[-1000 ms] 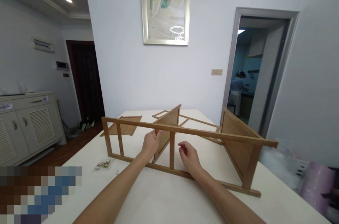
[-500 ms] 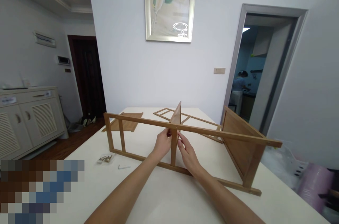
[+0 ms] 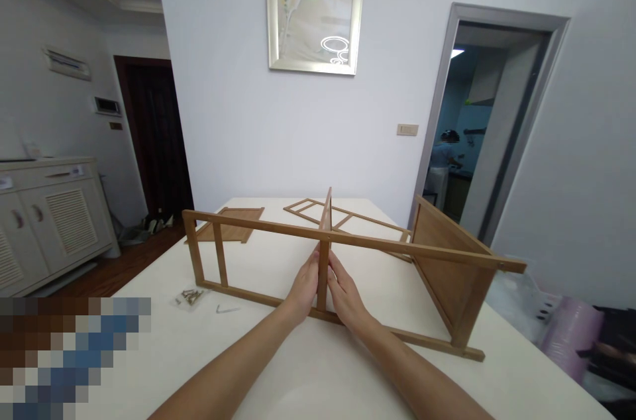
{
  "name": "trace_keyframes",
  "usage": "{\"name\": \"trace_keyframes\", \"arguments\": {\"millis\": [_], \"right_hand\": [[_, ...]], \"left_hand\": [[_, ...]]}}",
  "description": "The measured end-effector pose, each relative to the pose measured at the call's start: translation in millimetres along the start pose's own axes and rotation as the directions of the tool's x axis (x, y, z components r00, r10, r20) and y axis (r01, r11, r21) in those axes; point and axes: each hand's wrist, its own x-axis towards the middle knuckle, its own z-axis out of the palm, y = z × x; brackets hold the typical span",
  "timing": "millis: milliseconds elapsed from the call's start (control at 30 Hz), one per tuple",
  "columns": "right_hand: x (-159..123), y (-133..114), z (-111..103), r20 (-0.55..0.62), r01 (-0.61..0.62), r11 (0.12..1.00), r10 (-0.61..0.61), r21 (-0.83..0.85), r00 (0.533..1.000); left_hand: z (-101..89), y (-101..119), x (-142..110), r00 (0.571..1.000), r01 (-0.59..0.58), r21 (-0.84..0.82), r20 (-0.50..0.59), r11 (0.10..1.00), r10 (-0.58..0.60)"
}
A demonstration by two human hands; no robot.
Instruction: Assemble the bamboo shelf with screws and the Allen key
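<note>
And it's wood all the way here: the side frame [image 3: 258, 226] in smooth brown timber with a low satin sheen, the upright panel [image 3: 326, 216] and end panel [image 3: 444, 251] matching it! The tabletop [image 3: 179, 340] runs smooth, faintly glossy. Clear, crinkled plastic bag [image 3: 177, 301], metal fasteners [image 3: 191, 297] (brassy little glints), silvery metal hex key [image 3: 228, 309], glossy purple plastic-looking roll [image 3: 571, 337]!

A framed picture [image 3: 317, 2] and cabinet [image 3: 54, 214] suggest a home.
</note>
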Motion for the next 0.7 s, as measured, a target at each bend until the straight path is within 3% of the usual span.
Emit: {"name": "trace_keyframes", "arguments": {"millis": [167, 367, 500, 700], "right_hand": [[-8.6, -2.8, 6.2, 0.003, 0.003, 0.999, -0.003, 0.036, 1.0], [-12.3, -5.4, 8.6, 0.036, 0.078, 0.997, -0.078, 0.014, 0.996], [-7.6, -2.6, 12.9, 0.023, 0.102, 0.995, -0.102, -0.013, 0.995], [-9.9, -2.3, 16.7, 0.027, 0.075, 0.996, -0.073, -0.049, 0.997]], "left_hand": [[8.7, -10.8, -10.3, 0.996, 0.083, -0.154, 0.044, 0.985, -0.077], [19.8, 0.4, -12.3, 0.997, 0.055, -0.143, 0.061, 0.988, -0.046], [16.5, 2.4, -9.8, 0.994, 0.05, -0.165, 0.109, 0.985, -0.032], [11.4, -3.8, -15.3, 0.997, 0.037, -0.107, 0.074, 0.994, -0.029]]}}
